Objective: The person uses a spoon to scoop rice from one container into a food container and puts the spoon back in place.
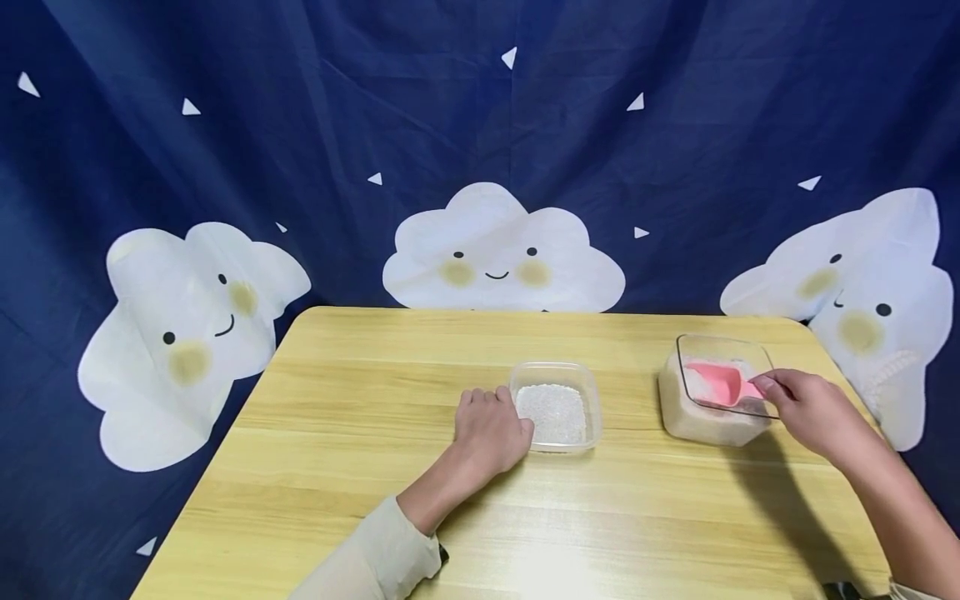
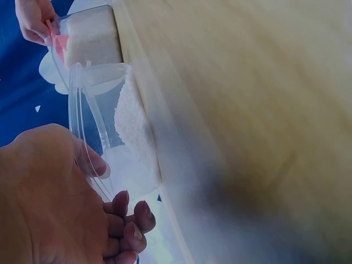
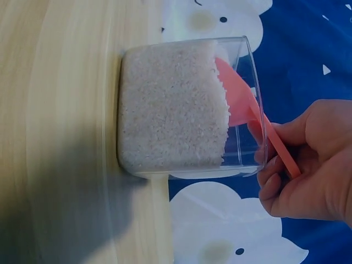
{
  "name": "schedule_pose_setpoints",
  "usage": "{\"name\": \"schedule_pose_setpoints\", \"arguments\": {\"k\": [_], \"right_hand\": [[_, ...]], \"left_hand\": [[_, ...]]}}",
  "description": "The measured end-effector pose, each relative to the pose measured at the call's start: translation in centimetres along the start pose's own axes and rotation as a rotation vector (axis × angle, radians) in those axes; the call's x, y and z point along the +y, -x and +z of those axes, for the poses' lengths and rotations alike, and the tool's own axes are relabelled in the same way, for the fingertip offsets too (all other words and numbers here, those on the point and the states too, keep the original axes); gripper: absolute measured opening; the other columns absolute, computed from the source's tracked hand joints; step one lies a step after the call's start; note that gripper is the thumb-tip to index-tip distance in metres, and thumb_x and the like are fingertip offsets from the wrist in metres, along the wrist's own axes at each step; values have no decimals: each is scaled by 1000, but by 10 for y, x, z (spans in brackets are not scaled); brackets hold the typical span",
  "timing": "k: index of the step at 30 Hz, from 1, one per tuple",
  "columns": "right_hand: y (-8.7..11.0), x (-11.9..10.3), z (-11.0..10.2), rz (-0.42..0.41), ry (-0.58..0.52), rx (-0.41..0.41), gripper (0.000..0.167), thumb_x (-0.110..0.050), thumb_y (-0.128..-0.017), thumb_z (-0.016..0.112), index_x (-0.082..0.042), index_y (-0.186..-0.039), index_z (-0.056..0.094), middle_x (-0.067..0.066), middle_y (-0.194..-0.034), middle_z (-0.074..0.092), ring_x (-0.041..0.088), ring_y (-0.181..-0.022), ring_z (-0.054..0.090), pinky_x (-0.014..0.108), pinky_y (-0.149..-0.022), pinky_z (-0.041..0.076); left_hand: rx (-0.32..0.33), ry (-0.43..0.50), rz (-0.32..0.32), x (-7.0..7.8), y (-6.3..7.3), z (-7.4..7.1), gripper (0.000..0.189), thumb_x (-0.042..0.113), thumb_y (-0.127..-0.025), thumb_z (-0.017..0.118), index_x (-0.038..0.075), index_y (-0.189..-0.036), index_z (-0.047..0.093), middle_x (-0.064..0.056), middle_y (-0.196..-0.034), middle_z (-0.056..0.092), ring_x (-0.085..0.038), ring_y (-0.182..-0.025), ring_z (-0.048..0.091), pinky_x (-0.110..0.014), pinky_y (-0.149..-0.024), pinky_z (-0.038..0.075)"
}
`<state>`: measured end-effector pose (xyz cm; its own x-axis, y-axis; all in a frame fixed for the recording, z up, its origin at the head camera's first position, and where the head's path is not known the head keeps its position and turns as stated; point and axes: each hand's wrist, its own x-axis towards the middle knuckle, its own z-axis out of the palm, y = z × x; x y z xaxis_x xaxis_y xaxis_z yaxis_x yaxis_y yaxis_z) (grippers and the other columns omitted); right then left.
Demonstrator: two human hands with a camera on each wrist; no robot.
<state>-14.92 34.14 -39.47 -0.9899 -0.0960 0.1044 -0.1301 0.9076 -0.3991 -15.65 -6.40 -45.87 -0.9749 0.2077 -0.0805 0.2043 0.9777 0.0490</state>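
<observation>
My right hand (image 1: 813, 417) grips the handle of a pink scoop (image 3: 236, 93). The scoop's bowl dips into the rice (image 3: 170, 107) inside a clear, square-mouthed container (image 1: 716, 429), which is filled most of the way up. To the left stands a lower clear plastic tub (image 1: 592, 408) with a shallow layer of rice (image 1: 551, 412) in it. My left hand (image 1: 491, 429) holds this tub at its near left side, the thumb (image 2: 94, 159) at the rim and the other fingers curled by the wall. How firmly those fingers press cannot be seen.
Both containers stand on a wood-grain table (image 1: 360, 392) with rounded far corners. Behind it hangs a dark blue curtain (image 1: 450, 100) printed with white smiling clouds and small white triangles. The rice container is near the table's right edge.
</observation>
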Motion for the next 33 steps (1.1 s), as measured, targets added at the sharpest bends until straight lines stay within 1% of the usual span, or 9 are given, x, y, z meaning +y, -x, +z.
{"name": "schedule_pose_setpoints", "arguments": {"k": [6, 12, 14, 18, 20, 25, 27, 30, 33], "right_hand": [[6, 2, -5, 47, -33, -49, 32, -16, -107, 51, 10, -111, 69, 22, -95, 68, 32, -86, 59, 29, -68, 41], [7, 4, -8, 88, -81, -100, 40, -20, -110, 45, 14, -119, 65, 32, -108, 68, 37, -94, 61, 42, -76, 48], [8, 5, -9, 101, -93, -102, 41, -20, -110, 43, 14, -120, 65, 32, -110, 68, 24, -91, 61, 36, -74, 47], [9, 7, -11, 115, -121, -106, 41, -20, -110, 43, 13, -121, 65, 30, -110, 67, -5, -83, 46, 21, -67, 38], [10, 8, -12, 120, -136, -116, 42, -20, -110, 42, 14, -122, 64, 31, -112, 66, -9, -83, 42, 21, -68, 39], [12, 8, -12, 138, -161, -121, 45, -20, -111, 41, 18, -126, 60, 35, -116, 66, -16, -85, 40, 34, -75, 47], [13, 9, -11, 138, -179, -112, 45, -19, -110, 41, 19, -126, 59, 35, -115, 66, -22, -85, 37, 29, -74, 46], [15, 11, -10, 135, -202, -95, 43, -17, -110, 41, 19, -125, 60, 27, -109, 69, -26, -85, 36, 18, -69, 40], [16, 14, -8, 134, -234, -81, 41, -14, -109, 41, 19, -124, 60, 1, -99, 70, -25, -85, 37, 12, -66, 36]], "left_hand": [[-9, 9, -4, 1, 0, -1, 39, 41, -99, 39, 5, -100, 52, -7, -82, 56, -25, -77, 44, -37, -84, 36], [-8, 14, -6, 1, 1, -2, 38, 41, -99, 39, 5, -99, 52, -7, -83, 57, -25, -78, 45, -37, -84, 36], [-8, 15, -7, 1, 1, -2, 38, 41, -99, 39, 5, -99, 51, -7, -83, 57, -25, -78, 45, -37, -83, 36], [-6, 13, -9, 1, 1, -2, 37, 41, -99, 39, 6, -99, 51, -7, -83, 56, -25, -78, 45, -37, -83, 35], [-5, 13, -12, 1, 1, -2, 37, 41, -99, 39, 6, -98, 51, -7, -82, 56, -25, -77, 45, -37, -83, 35], [-4, 20, -12, 1, 1, -2, 37, 41, -99, 39, 6, -97, 50, -7, -81, 55, -25, -77, 45, -37, -82, 35], [-5, 22, -12, 1, 1, -2, 37, 41, -99, 39, 6, -97, 50, -6, -81, 55, -25, -77, 44, -36, -82, 35], [-3, 23, -11, 1, 1, -2, 36, 41, -98, 39, 6, -97, 50, -6, -80, 54, -25, -77, 44, -36, -82, 35], [-1, 21, -10, 1, 1, -2, 36, 41, -98, 39, 6, -96, 50, -6, -80, 54, -25, -76, 44, -36, -81, 34]]}}
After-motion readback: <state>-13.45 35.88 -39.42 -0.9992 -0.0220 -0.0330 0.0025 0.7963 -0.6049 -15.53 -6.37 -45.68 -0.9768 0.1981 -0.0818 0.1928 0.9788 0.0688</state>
